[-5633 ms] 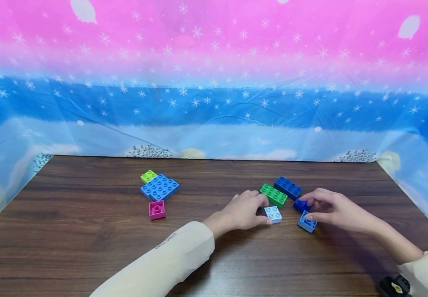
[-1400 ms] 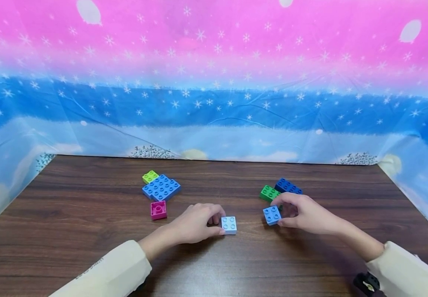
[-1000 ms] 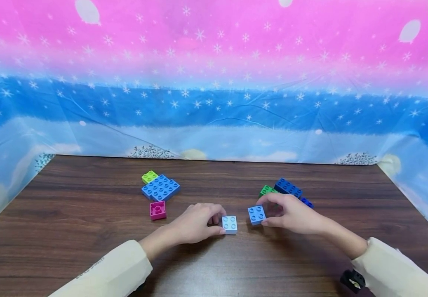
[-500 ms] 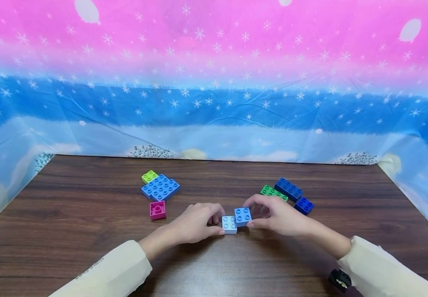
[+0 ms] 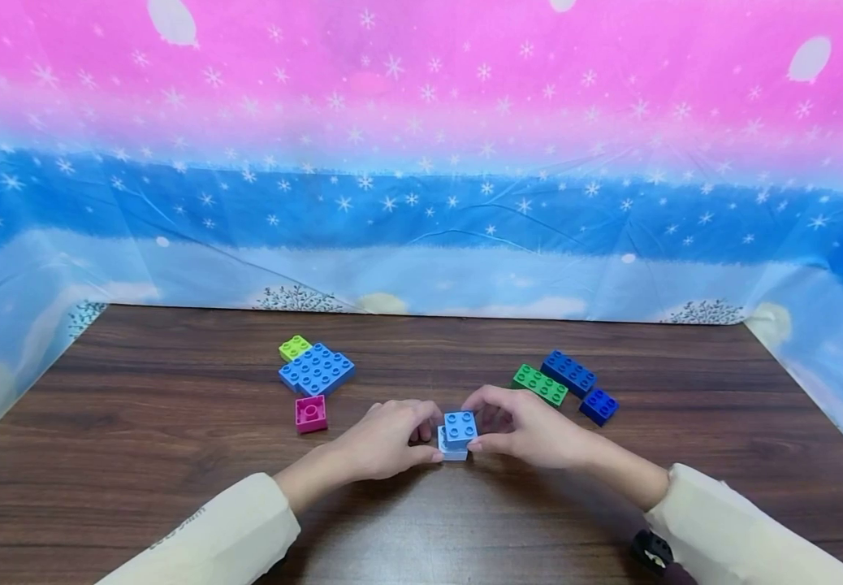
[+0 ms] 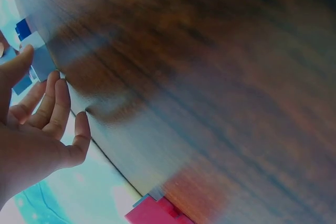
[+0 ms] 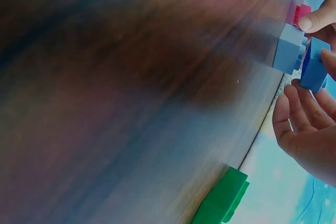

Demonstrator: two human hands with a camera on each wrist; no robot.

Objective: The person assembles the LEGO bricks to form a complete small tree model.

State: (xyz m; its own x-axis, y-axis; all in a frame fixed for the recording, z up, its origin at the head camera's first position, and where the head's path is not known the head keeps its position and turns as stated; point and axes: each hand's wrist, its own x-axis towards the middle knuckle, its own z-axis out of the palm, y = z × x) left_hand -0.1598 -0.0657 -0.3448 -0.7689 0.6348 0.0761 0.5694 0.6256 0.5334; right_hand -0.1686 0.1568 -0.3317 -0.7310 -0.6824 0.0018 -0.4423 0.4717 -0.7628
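Note:
A pale blue two-by-two building brick point(image 5: 454, 455) stands studs-up on the table. My left hand point(image 5: 386, 440) pinches it from the left between thumb and fingers. Just above it is a mid-blue two-by-two brick point(image 5: 460, 427), pinched by my right hand point(image 5: 531, 426). In the right wrist view the mid-blue brick point(image 7: 315, 65) faces the studs of the pale brick point(image 7: 287, 48), slightly tilted, with a narrow gap between them.
To the left lie a lime brick point(image 5: 294, 348), blue studded pieces point(image 5: 317, 370) and an upturned magenta brick point(image 5: 310, 414). Behind my right hand are a green brick point(image 5: 540, 385), a long dark blue brick point(image 5: 568, 372) and a small dark blue one point(image 5: 599, 406). A patterned cloth point(image 5: 421, 211) closes off the table's back.
Earlier my left hand brought the pale brick leftward to the middle. My right hand picked up the mid-blue brick, turned it studs-up and carried it left over the pale one. The left hand now stays put.

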